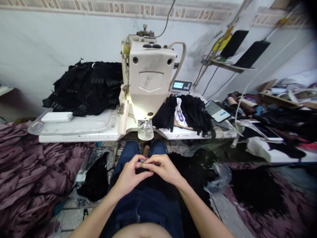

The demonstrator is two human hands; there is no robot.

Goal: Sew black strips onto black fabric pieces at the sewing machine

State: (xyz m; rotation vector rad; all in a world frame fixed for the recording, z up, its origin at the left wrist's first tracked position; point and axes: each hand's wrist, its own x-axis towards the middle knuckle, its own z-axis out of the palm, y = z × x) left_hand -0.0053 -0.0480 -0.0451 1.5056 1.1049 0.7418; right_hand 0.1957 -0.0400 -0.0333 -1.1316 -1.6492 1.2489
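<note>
My left hand (128, 177) and my right hand (163, 168) meet over my lap, fingertips pinched together on a small dark piece (143, 163) that I cannot make out. Both hands hover above my blue jeans (146, 205), in front of the table edge. Ahead stands a cream sewing machine (147, 86) with its needle foot (145, 127) lit, well beyond the hands.
A heap of black fabric pieces (86, 87) lies left of the machine, more black strips (190, 114) right of it. A white box (57, 116) rests on a clear tray. A phone (218, 111) lies at the right. Mauve cloth (27, 172) covers the floor left.
</note>
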